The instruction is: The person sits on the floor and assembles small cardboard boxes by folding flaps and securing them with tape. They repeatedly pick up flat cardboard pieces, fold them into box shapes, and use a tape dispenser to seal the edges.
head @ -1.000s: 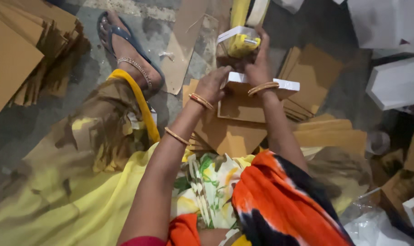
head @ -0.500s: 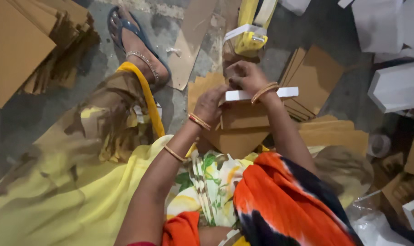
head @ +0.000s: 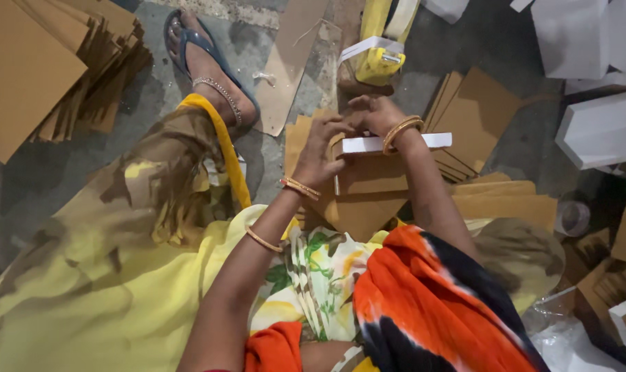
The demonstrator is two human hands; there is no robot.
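Seated worker seen from above; places are given relative to the white-edged brown card box (head: 388, 165) at centre. Far left of the box lay a stack of brown card sheets (head: 44, 76) on the grey floor, and nearer it a sandalled foot (head: 209, 76). The left hand (head: 320, 151) gripped the box's left end, fingers curled over its white rim; how tightly it was closed could not be told. The right hand (head: 375, 114) was curled over the rim just behind the box's top edge, its fingertips hidden. Beyond the box stood a yellow tape dispenser (head: 378, 48); under and right of it lay loose brown card panels (head: 478, 131), and far right, white box pieces (head: 602, 127). Judged step: seating the white rim on the brown body. The next move would call for even pressure along the rim while the left hand steadied the box.
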